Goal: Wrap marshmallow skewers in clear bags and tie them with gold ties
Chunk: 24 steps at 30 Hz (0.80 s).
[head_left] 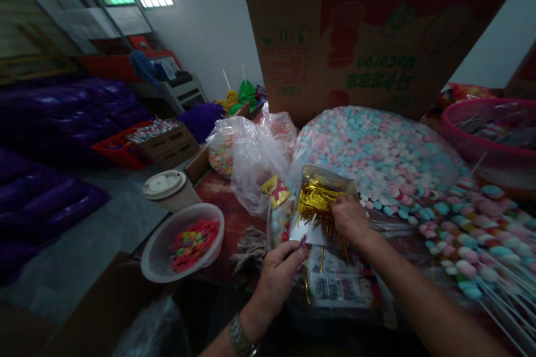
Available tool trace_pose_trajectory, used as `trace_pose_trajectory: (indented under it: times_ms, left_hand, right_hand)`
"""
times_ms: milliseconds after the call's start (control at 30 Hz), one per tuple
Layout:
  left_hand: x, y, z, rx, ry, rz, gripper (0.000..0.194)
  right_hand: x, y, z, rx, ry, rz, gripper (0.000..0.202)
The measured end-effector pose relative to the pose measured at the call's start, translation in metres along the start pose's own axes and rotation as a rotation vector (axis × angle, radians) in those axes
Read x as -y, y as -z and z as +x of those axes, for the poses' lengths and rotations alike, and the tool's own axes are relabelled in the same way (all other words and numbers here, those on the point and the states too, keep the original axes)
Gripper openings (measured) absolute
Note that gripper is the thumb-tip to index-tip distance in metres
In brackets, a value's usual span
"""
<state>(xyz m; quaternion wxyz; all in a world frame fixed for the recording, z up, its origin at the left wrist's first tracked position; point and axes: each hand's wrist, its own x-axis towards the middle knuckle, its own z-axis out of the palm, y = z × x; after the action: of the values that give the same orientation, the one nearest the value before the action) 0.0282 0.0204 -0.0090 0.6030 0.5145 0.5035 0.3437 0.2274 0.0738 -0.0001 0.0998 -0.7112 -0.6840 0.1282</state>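
My left hand (281, 268), with a watch on the wrist, is closed in a pinch. A small purplish tip and a pale stick-like piece show at its fingertips, too blurred to name. My right hand (350, 218) reaches into an open box (348, 183), its fingers curled on the gold twist ties (316, 195). Several loose ties hang over the box's near edge. Below lie printed clear plastic packets (341, 290). A gold packet (276, 191) with a red cross mark rests left of the box.
Behind is a big clear bag of pastel candies (377, 145), with candy skewers (469, 251) on the right. To the left stand a white bowl of colourful candies (190, 245) and a lidded tub (171, 189). A large cardboard carton (377, 39) blocks the back; a pink basin (494, 122) sits right.
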Motion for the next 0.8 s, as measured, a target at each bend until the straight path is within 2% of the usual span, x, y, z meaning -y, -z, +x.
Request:
trace_pose_trajectory:
  times_ms: [67,133,300,400,467,533,633,733,800]
  left_hand:
    - [0.0,-0.001,0.004,-0.032,0.149,-0.153,0.02]
    - [-0.001,-0.001,0.008,-0.056,0.218,-0.247,0.019]
    - [-0.006,-0.008,0.014,-0.025,0.235,-0.344,0.021]
    - [-0.009,-0.017,0.016,-0.008,0.26,-0.355,0.021]
    - [-0.011,-0.024,0.017,-0.01,0.264,-0.359,0.021]
    - [-0.012,-0.029,0.017,-0.003,0.264,-0.346,0.021]
    - [-0.013,-0.034,0.017,0.031,0.257,-0.309,0.023]
    - [-0.016,-0.039,0.014,0.082,0.237,-0.323,0.024]
    - [-0.017,-0.043,0.012,0.089,0.208,-0.32,0.022]
  right_hand:
    - [0.001,-0.002,0.01,0.03,0.002,-0.06,0.024]
    - [-0.001,0.001,0.012,0.052,-0.005,-0.092,0.024]
    - [-0.016,0.026,0.006,0.036,-0.045,-0.064,0.021]
    - [-0.022,0.033,-0.01,0.019,-0.024,0.023,0.016]
    - [-0.023,0.029,-0.028,0.05,0.016,0.17,0.013]
    - [-0.021,0.022,-0.049,0.114,0.041,0.485,0.009]
    - [-0.014,0.014,-0.075,0.153,-0.054,0.985,0.013]
    - [-0.003,0.011,-0.089,0.159,-0.158,1.156,0.025]
    - [0.007,0.009,-0.092,0.152,-0.133,1.197,0.028]
